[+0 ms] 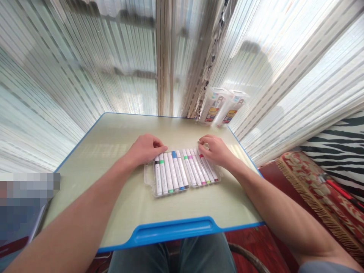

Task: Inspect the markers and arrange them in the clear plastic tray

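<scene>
A clear plastic tray (149,181) lies in the middle of a pale desk (119,140) with a blue rim. It holds several white markers (182,172) with coloured caps, lying side by side. My left hand (146,148) rests at the tray's far left corner, fingers curled against the top ends of the markers. My right hand (215,149) rests on the far right end of the row, fingertips touching the markers there. Neither hand has lifted a marker.
Two clear plastic boxes with yellow labels (223,107) lean against the curtain at the desk's far right corner. Striped sheer curtains surround the desk. A red patterned rug (313,193) and a zebra-print cloth (341,148) lie to the right. A blue groove (173,230) runs along the near edge.
</scene>
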Tool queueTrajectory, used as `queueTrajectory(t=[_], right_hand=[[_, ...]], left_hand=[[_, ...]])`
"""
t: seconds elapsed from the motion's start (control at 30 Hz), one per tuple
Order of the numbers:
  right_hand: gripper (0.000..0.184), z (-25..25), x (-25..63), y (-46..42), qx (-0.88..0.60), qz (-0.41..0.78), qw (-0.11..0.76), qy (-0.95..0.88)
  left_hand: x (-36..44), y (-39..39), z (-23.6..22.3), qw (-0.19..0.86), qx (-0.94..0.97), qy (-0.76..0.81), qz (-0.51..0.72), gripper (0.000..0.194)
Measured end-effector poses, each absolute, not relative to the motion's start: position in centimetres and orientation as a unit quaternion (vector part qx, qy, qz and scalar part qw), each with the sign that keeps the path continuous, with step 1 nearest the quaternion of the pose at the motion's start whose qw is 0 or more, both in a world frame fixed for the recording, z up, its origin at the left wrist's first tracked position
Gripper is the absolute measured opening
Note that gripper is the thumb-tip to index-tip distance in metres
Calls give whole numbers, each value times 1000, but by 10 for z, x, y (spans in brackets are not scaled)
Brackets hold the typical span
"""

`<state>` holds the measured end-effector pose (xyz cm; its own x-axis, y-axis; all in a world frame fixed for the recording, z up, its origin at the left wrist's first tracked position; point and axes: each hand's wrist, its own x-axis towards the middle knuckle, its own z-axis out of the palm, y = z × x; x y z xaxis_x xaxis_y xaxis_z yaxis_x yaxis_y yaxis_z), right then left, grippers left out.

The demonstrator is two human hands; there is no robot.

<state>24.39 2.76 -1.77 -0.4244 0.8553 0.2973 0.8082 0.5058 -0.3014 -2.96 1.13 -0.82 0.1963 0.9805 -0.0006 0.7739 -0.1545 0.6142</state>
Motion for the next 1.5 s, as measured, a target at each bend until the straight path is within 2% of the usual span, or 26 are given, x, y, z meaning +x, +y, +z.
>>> queueTrajectory(t=[0.67, 0.93, 1.1, 1.27, 1.4, 1.5], right_hand=[[24, -13, 241, 27, -523, 82, 232, -816], [18, -11, 248, 27, -522, 107, 275, -800], [17, -11, 246, 24, -502, 125, 310, -798], [34, -6, 235, 8, -433, 117, 273, -851], [54, -3, 230, -1, -394, 128, 220, -883], [63, -5, 232, 0, -398, 130, 195, -887]], left_hand=[[-30, 12, -9, 245, 736, 596, 206, 35], [-32, 11, -12, 263, 740, 582, 210, 36], [-30, 10, -15, 210, 759, 574, 224, 40], [-21, 1, -7, 174, 800, 505, 272, 44], [-13, -7, -2, 184, 830, 456, 262, 68], [-10, -9, -4, 189, 837, 462, 224, 77]])
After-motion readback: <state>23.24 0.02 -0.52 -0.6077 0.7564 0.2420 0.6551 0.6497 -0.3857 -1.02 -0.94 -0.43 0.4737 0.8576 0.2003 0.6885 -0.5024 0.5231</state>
